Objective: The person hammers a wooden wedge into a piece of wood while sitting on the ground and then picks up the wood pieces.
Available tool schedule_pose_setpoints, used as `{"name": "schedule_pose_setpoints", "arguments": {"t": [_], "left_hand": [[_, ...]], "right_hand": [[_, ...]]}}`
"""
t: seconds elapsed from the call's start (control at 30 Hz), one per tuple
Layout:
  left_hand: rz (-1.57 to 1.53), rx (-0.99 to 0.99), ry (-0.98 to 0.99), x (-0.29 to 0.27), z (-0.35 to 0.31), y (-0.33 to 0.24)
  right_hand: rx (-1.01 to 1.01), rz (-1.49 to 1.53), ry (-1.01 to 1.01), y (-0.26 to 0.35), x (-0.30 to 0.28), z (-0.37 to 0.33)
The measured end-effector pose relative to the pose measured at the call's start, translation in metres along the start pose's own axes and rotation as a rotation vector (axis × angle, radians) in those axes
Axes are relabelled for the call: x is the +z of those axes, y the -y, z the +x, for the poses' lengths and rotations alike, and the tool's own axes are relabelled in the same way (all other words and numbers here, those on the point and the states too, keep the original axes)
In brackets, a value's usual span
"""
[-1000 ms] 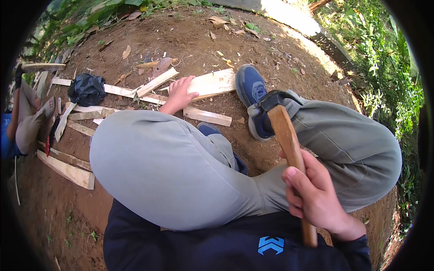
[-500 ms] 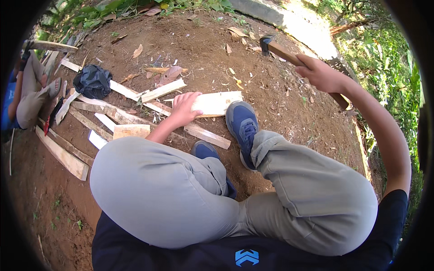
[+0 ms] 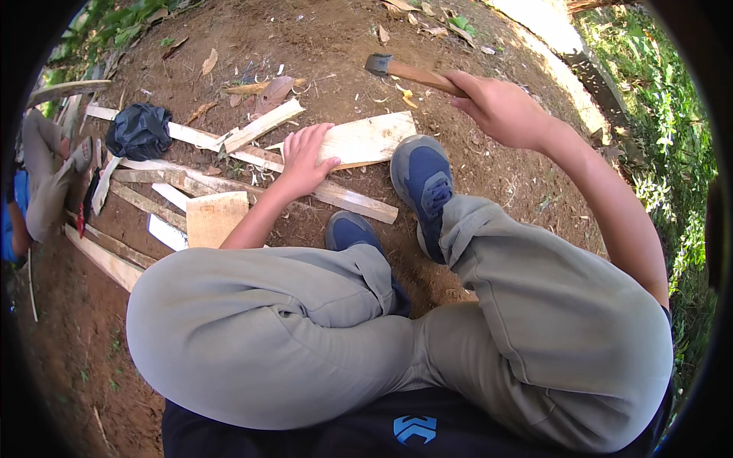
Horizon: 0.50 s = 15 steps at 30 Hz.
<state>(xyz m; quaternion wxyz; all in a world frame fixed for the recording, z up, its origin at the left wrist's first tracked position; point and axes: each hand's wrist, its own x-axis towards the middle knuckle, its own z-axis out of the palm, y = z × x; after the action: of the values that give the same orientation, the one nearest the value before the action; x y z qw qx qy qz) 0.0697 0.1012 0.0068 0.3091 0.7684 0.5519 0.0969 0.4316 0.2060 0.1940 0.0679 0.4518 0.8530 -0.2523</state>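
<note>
A pale, flat wooden board (image 3: 370, 138) lies across other wood in front of my feet. Over its left end my left hand (image 3: 305, 159) is closed, holding it down, with the thumb toward me. The toe of my right shoe (image 3: 421, 172) is at the board's right end. My right hand (image 3: 500, 111) is wrapped round the wooden handle of a hatchet-like tool (image 3: 416, 74). Its dark metal head hangs above the ground beyond the board, apart from it. The head's exact shape is hard to make out.
Several wood strips (image 3: 355, 201) and a square wooden piece (image 3: 216, 217) lie left of my feet. A black plastic bag (image 3: 140, 135) sits among them. At the far left another person (image 3: 46, 172) sits beside a long plank. A concrete edge (image 3: 603, 88) borders plants at the right.
My right hand has swung the tool left and inward, closer to the board. My left hand stays on the board. The whole view has shifted slightly.
</note>
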Motion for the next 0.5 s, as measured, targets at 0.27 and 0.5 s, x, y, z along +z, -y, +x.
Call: {"name": "schedule_pose_setpoints", "arguments": {"t": [0.27,0.5], "left_hand": [[0.091,-0.021,0.102,-0.022,0.009,-0.015],[0.089,0.031,0.123,-0.015,0.024,-0.022]], "right_hand": [[0.104,0.192,-0.084,0.008,-0.005,-0.002],[0.092,0.228,-0.139,0.002,-0.002,-0.014]]}}
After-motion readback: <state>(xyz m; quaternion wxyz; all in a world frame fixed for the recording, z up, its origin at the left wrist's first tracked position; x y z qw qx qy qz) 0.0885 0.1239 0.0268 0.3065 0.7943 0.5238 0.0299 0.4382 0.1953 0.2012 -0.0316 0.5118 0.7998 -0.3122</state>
